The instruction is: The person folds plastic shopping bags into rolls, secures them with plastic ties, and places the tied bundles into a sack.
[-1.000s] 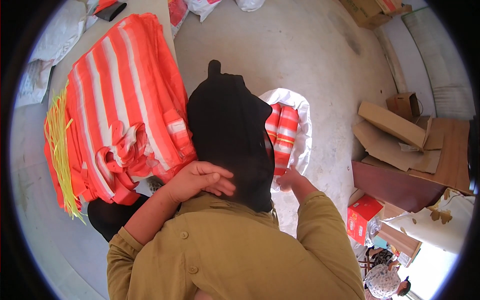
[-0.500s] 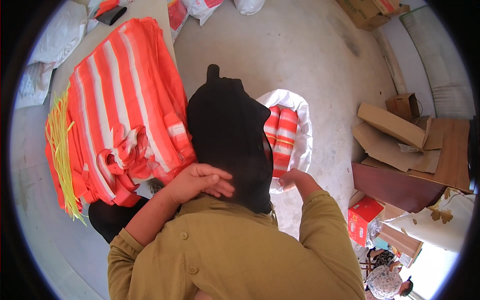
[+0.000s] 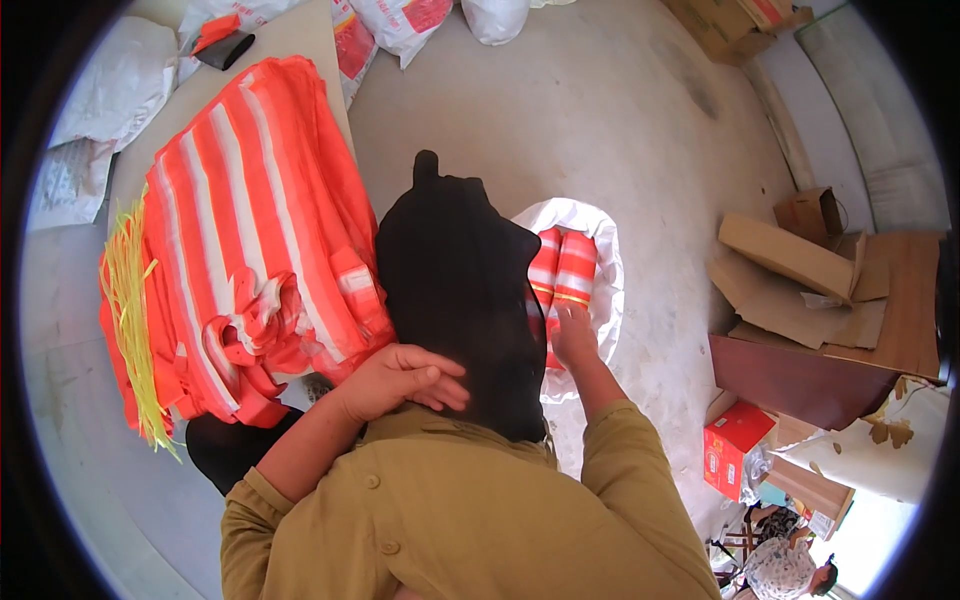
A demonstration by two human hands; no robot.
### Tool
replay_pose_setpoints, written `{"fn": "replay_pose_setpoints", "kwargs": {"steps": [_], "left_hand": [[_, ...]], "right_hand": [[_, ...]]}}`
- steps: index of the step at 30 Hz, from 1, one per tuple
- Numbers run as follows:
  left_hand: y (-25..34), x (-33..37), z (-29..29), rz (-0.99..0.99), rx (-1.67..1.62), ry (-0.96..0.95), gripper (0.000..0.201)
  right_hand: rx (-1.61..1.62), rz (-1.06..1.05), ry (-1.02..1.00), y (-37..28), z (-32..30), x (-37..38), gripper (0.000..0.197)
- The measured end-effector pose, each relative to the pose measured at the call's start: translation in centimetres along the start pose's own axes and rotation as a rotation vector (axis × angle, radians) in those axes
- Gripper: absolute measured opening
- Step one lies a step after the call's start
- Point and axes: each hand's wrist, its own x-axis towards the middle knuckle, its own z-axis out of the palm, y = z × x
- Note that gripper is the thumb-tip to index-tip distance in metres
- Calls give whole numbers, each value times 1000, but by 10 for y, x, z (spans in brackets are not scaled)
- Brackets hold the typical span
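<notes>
My left hand [image 3: 408, 381] rests palm inward at the edge of the black cloth [image 3: 445, 290] over my lap, its fingers loosely stretched out with nothing in them. My right hand [image 3: 574, 340] reaches over the near part of a white bag [image 3: 608, 235] on the floor. Its fingers stretch forward against rolled bundles of orange-and-white striped fabric [image 3: 575, 262] tied with yellow bands; its fingertips are partly hidden. On the table to my left lies a tall stack of orange-and-white striped fabric [image 3: 235, 190], with loose straps bunched at its near corner.
Thin yellow strips [image 3: 130, 320] hang along the stack's left side. White sacks [image 3: 400, 25] stand at the back. To the right are cardboard pieces [image 3: 790, 260] on a wooden desk [image 3: 800, 375], with a red box [image 3: 735, 445] below. Another person [image 3: 785, 568] sits at lower right.
My right hand has moved forward from the bag's near rim onto the rolled bundles. My left hand stays at the black cloth. The whole view has shifted slightly.
</notes>
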Motion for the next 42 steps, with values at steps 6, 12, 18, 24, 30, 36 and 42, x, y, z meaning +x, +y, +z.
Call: {"fn": "replay_pose_setpoints", "kwargs": {"steps": [6,12,18,24,30,36,42], "left_hand": [[0,1,2,7,3,41,32],[5,1,4,4,70,47,35],[3,13,13,52,85,-17,41],[3,-2,25,172,228,-117,48],[-9,-75,2,284,578,12,50],[-91,-152,-37,278,176,341,41],[-83,-198,-3,735,267,818,34]], "right_hand": [[-143,0,-85,2,19,34,59],[-115,-39,-142,24,21,53,54],[281,-72,129,52,13,51,50],[753,-141,234,-2,-5,72,40],[937,-327,388,-172,-136,36,37],[399,-817,591,-254,-162,7,37],[132,-1069,477,-300,-138,2,33]]}}
